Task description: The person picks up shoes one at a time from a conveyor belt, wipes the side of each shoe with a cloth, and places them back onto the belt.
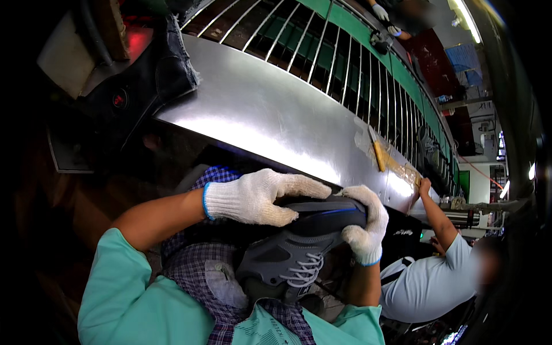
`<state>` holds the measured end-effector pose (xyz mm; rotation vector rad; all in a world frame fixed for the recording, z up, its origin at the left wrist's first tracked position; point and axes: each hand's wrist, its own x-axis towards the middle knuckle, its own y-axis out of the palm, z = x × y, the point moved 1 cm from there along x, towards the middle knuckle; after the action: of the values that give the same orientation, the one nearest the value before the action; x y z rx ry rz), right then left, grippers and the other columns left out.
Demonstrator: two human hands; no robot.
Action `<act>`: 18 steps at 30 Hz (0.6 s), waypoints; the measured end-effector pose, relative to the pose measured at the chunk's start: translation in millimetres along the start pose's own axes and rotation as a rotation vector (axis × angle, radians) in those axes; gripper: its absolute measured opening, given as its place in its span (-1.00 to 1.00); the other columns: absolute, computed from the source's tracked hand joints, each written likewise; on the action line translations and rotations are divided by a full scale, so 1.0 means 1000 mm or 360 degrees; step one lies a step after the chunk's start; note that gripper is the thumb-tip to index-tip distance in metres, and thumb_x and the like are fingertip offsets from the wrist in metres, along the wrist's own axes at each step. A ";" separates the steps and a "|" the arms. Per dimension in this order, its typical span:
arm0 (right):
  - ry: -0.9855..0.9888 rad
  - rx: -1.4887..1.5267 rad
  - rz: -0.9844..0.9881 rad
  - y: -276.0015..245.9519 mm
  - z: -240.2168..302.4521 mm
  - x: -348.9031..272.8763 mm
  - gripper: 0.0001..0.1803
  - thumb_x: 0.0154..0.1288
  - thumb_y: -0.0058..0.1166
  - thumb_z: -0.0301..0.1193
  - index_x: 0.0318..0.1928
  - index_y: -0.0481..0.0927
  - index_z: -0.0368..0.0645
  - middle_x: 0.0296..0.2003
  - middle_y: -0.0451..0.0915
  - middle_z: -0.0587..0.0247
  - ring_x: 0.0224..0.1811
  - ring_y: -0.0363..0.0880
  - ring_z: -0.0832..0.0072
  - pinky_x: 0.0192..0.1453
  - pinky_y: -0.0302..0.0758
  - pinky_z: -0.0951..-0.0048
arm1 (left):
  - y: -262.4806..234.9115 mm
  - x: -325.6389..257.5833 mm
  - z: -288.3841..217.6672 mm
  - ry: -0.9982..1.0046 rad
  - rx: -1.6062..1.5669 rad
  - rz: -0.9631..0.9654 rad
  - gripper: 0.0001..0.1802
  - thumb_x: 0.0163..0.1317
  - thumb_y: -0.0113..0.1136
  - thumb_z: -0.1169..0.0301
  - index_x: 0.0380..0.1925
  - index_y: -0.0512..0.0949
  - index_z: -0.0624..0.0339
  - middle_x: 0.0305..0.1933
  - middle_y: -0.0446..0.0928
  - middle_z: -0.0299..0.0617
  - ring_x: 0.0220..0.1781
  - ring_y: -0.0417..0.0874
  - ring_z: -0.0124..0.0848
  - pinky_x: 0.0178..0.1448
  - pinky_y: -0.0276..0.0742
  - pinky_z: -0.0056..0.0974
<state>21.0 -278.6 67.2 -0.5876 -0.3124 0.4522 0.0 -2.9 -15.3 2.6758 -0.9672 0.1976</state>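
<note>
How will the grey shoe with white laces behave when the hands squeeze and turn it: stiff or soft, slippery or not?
The shoe probably resists squeezing at its dark sole, while the laced upper looks softer. It seems light: the left hand and right hand hold it off the table. The knit gloves likely prevent slipping.

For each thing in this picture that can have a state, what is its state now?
Left hand: gloved, shut on the shoe's sole.
Right hand: gloved, shut on the shoe's end.
Shoe: grey, laced, held sideways over the lap, sole toward the table.
Brush: lying on the steel table, untouched.
Co-worker's hand: bare, raised to the table edge.
</note>
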 end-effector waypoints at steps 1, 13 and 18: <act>0.0014 0.0022 -0.0008 0.001 -0.003 -0.002 -0.02 -0.04 0.63 0.29 0.10 0.73 -0.35 -0.06 0.78 0.01 -0.04 0.79 0.18 0.12 0.67 0.21 | 0.003 -0.001 -0.001 -0.0033 0.0072 -0.0006 -0.23 0.31 0.35 0.53 0.55 0.43 0.37 0.49 0.59 0.11 0.54 0.60 -0.21 0.67 0.44 -0.10; -0.0133 0.0012 -0.0048 -0.003 0.019 0.008 0.01 -0.09 0.65 0.33 0.05 0.73 -0.37 -0.10 0.76 -0.02 -0.09 0.77 0.16 0.07 0.66 0.17 | -0.016 0.019 0.000 0.0061 -0.0387 -0.0033 -0.28 0.20 0.45 0.50 0.41 0.56 0.41 0.40 0.66 0.07 0.41 0.70 -0.17 0.60 0.54 -0.08; 0.0093 0.0100 0.0000 -0.001 0.001 0.006 -0.01 0.01 0.60 0.32 0.09 0.71 -0.37 -0.09 0.73 0.02 -0.05 0.74 0.22 0.13 0.64 0.22 | 0.004 -0.002 -0.017 0.0010 0.0439 -0.0099 -0.23 0.25 0.30 0.47 0.50 0.44 0.42 0.36 0.67 0.23 0.29 0.80 -0.10 0.42 0.70 -0.12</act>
<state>26.1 -276.5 69.5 -0.5386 -0.2417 0.4422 -4.4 0.6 1.7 2.9474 -0.9111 0.3490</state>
